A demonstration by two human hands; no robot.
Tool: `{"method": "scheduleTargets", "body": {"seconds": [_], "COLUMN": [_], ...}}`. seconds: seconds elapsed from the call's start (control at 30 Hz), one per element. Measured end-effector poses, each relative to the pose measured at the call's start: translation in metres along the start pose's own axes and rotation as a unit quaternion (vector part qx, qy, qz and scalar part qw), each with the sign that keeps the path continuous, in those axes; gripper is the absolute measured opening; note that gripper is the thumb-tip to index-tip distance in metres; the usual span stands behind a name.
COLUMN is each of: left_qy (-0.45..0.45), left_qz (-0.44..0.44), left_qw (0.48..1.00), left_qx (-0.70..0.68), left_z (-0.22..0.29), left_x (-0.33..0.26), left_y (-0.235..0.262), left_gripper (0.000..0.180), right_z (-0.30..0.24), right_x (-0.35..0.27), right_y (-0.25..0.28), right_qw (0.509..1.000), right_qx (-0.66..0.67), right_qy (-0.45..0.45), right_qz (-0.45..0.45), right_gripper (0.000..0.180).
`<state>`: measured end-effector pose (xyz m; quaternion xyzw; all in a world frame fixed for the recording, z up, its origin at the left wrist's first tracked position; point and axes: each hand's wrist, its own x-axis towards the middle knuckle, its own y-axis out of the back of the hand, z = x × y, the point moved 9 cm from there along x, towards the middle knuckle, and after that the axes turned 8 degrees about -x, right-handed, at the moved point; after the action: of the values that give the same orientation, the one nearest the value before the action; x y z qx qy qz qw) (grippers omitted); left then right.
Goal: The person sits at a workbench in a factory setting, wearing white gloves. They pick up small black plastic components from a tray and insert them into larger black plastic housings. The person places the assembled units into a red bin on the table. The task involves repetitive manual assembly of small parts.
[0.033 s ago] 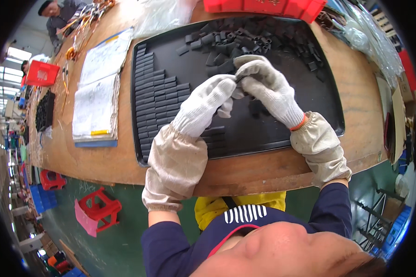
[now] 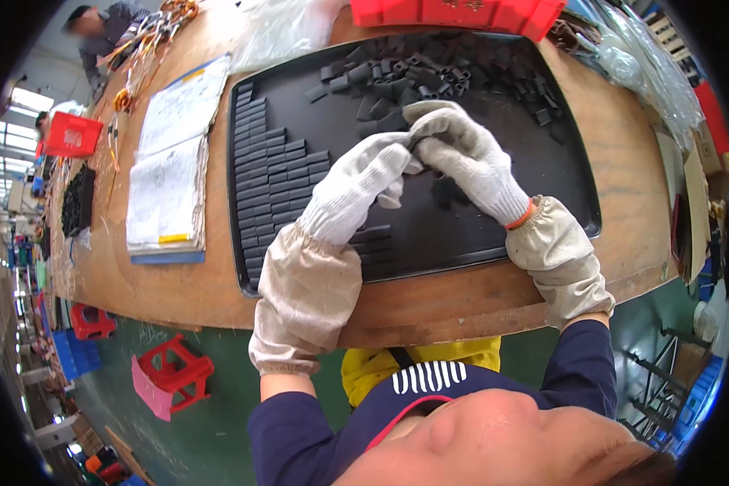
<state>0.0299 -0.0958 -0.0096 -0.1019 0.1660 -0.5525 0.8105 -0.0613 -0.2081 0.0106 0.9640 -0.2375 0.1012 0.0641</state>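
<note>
Both my hands wear white knit gloves and beige sleeve covers and meet over the middle of a large black tray [image 2: 332, 125]. My left hand [image 2: 356, 186] and my right hand [image 2: 470, 158] pinch a small black piece [image 2: 419, 144] between their fingertips; it is mostly hidden by the fingers. Neat rows of flat black pieces [image 2: 267, 186] fill the tray's left side. A loose pile of black pieces [image 2: 445, 69] lies at the tray's far end, just beyond my hands.
A stack of paper sheets [image 2: 174, 162] lies left of the tray on the wooden table [image 2: 624, 162]. A red bin [image 2: 462, 12] and clear plastic bags [image 2: 275, 28] sit at the back. Another person [image 2: 97, 28] works at the far left. A red stool [image 2: 174, 373] stands on the floor.
</note>
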Motion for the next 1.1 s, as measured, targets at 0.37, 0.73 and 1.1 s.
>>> {"method": "scheduleTargets", "body": {"seconds": [0.37, 0.73, 1.1], "left_qy": [0.013, -0.020, -0.050], "left_qz": [-0.036, 0.058, 0.084], "left_qw": [0.999, 0.997, 0.984], "left_qx": [0.033, 0.044, 0.150], "left_z": [-0.002, 0.002, 0.008], "left_x": [0.004, 0.002, 0.004], "left_y": [-0.001, 0.013, 0.015], "left_gripper": [0.042, 0.035, 0.034], "right_z": [-0.023, 0.024, 0.010], "right_x": [0.010, 0.034, 0.033], "right_y": [0.022, 0.099, 0.088], "right_qw": [0.970, 0.728, 0.835], "right_qx": [-0.171, -0.662, -0.497], "right_qy": [0.170, 0.094, 0.122], "right_qz": [0.016, 0.152, 0.203], "right_gripper": [0.022, 0.023, 0.013]}}
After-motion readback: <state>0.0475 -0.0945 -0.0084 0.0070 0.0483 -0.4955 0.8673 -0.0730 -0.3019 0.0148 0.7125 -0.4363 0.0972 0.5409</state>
